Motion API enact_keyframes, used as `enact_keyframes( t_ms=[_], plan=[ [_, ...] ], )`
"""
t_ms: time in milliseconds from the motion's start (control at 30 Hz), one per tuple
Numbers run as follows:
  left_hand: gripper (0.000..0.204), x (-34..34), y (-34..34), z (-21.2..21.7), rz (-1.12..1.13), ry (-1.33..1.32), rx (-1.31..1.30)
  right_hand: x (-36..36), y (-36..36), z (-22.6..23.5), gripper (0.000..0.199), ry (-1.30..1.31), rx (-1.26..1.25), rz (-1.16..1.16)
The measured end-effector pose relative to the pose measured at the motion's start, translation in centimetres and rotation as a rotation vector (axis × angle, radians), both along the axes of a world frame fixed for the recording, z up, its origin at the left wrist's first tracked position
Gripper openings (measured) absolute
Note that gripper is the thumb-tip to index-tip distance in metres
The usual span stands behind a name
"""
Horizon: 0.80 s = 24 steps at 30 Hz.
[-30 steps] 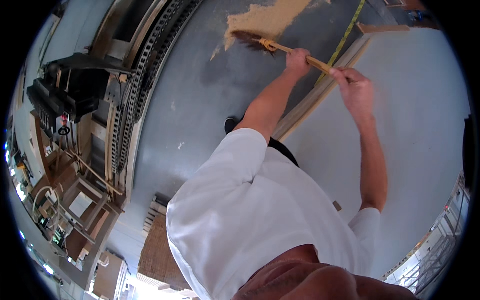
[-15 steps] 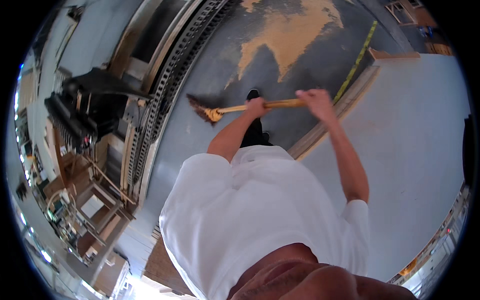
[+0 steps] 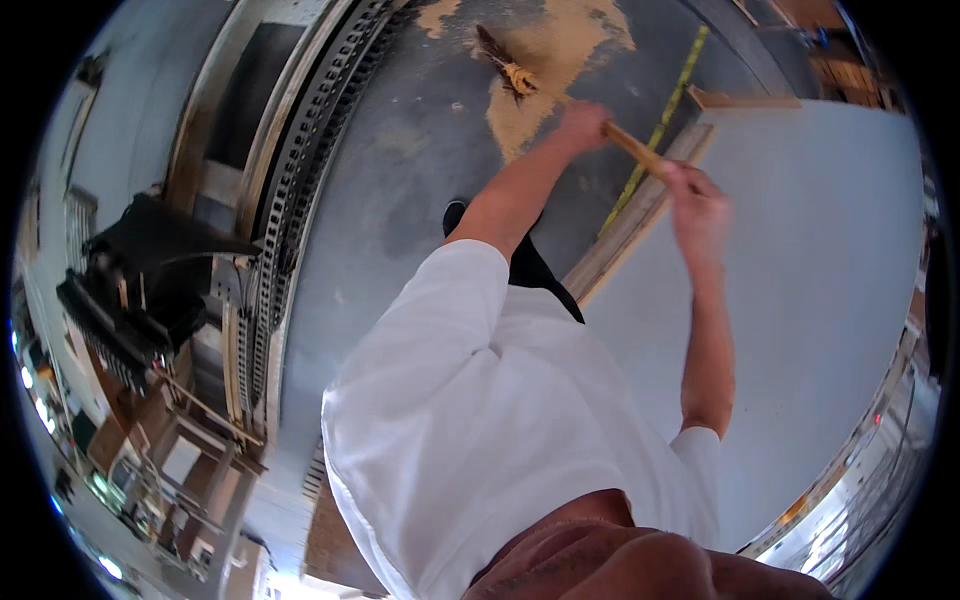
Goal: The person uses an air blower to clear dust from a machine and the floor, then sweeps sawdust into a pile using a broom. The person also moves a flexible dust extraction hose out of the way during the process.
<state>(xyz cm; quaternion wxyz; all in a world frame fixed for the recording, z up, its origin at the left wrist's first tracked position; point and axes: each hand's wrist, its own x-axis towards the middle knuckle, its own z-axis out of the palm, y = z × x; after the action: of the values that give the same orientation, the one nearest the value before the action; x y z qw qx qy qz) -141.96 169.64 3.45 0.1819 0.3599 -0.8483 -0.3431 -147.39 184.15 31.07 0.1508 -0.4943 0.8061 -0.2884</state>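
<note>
A broom (image 3: 637, 149) with a wooden handle and dark brown bristles slants across the floor ahead of me. My left hand (image 3: 582, 127) is closed round the handle, nearer the head. Farther up, at the handle's upper end, my right hand (image 3: 697, 195) grips it, slightly blurred. The broom's head (image 3: 505, 65), bound with yellow-tan cord, lies over the left edge of a spread of tan sawdust (image 3: 575, 50) on the grey floor (image 3: 400, 170).
On the left runs a long machine rail (image 3: 296, 150) with a perforated black track, and a black machine part (image 3: 150, 265) beside it. A large pale panel (image 3: 800, 300) with a wooden edge fills the right. Yellow tape (image 3: 660, 130) marks the floor. My shoe (image 3: 455, 215) shows below.
Both hands have moved forward and to the right with the broom. Its head has swung from beside the rail, away from me, onto the sawdust. The grip holds.
</note>
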Motion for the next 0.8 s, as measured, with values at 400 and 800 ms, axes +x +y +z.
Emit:
enact_keyframes(
  t_ms=[400,800],
  plan=[
    [0.016,18.6,10.9,-6.7,0.411,-0.507,0.338,-1.8,-8.8,-12.7,0.035,-0.377,0.913,0.579],
    [0.035,15.4,0.1,-26.8,0.902,-0.442,0.437,-4.1,-17.1,-35.9,0.041,-0.571,0.812,0.372]
  ],
)
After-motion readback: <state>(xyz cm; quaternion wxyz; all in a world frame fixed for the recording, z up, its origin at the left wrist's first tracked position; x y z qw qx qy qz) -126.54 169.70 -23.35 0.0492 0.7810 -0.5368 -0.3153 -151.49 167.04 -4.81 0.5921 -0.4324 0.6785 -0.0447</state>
